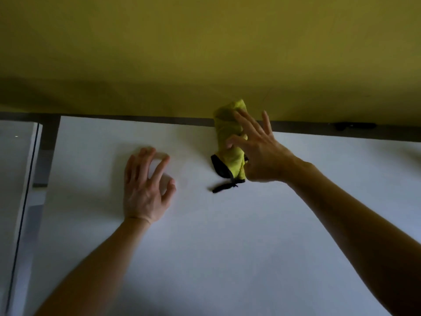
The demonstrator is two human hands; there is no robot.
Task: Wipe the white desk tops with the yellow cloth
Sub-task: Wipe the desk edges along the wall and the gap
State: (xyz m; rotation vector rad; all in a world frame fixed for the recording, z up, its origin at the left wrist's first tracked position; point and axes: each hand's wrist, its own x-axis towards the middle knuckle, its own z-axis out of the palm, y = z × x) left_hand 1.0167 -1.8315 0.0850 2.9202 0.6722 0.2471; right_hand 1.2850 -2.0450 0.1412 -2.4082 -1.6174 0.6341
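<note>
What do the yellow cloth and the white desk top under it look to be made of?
The bunched yellow cloth with black edging looks like soft fabric, perhaps microfibre: it folds and creases under the right hand. The flat white desk top looks like smooth matt laminate or painted board: even, no grain.

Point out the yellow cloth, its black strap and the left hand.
yellow cloth (231, 160): head view, on its lower folded part.
black strap (224, 187): head view, on its loose tail.
left hand (143, 192): head view, on the back of the hand.

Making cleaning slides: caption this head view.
Right hand presses yellow cloth at white desk top's far edge; left hand touches the top.
</note>
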